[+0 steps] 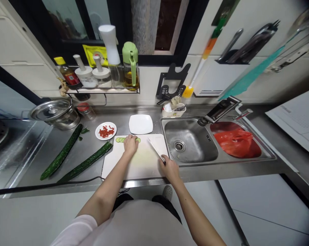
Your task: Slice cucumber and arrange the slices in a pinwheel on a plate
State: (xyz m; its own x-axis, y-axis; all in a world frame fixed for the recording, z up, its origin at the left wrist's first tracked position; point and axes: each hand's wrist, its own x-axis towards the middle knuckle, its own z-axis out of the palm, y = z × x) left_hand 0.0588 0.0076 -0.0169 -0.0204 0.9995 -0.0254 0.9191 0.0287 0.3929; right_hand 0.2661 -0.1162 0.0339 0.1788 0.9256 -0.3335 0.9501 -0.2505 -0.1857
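Observation:
My left hand (130,145) is at the far edge of the white cutting board (144,167), its fingers bent down over a row of cucumber slices (120,139). Pale green slices show on both sides of the fingers; those beneath are hidden. Toward the board's right side, my right hand (170,169) grips a knife (155,148) by its dark handle, the blade slanting away to the upper left. One cut cucumber (86,163) lies left of the board with its end near the board's edge. Farther left is another cucumber (62,153).
Behind the board are a white square plate (141,124) and a round plate (106,131) of chopped red pieces. A double sink (191,141) is to the right, with a red plastic bag (233,141) in one basin. A lidded pot (55,112) stands back left; a dark cable crosses the counter's front.

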